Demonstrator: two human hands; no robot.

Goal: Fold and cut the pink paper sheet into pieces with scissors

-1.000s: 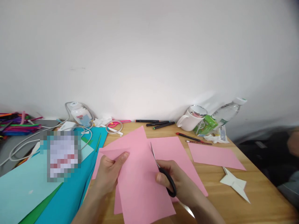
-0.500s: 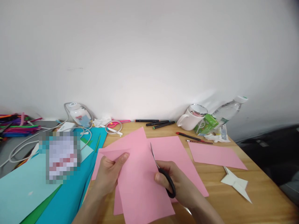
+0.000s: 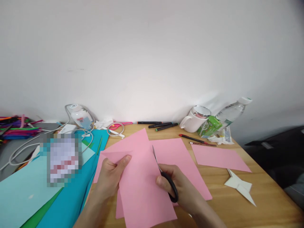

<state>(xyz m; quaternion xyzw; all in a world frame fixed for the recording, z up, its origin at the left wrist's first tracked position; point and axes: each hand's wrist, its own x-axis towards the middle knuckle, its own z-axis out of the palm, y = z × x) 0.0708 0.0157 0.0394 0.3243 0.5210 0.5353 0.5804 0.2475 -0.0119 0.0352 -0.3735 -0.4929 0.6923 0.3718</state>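
Head view, looking down at a wooden worktop [image 3: 268, 202] below a pale wall. At the lower centre of the frame, the person's left hand [image 3: 111, 174] pinches a sheet of pink paper [image 3: 147, 186], thumb on top. Right of it, the right hand [image 3: 181, 186] is closed around black-handled scissors [image 3: 169, 179], a blade pointing up along the sheet's right edge; how far the blades are parted cannot be told. More pink paper [image 3: 175, 153] lies behind the scissors, and a pink strip [image 3: 220, 157] at middle right, above a folded white paper shape [image 3: 239, 185]. Beyond, at centre, lie dark markers [image 3: 163, 126]; to their right are a white mug [image 3: 193, 121], a green carton [image 3: 210, 127] and a tilted clear bottle [image 3: 232, 112]. Blue sheets [image 3: 61, 207] fill the lower left.
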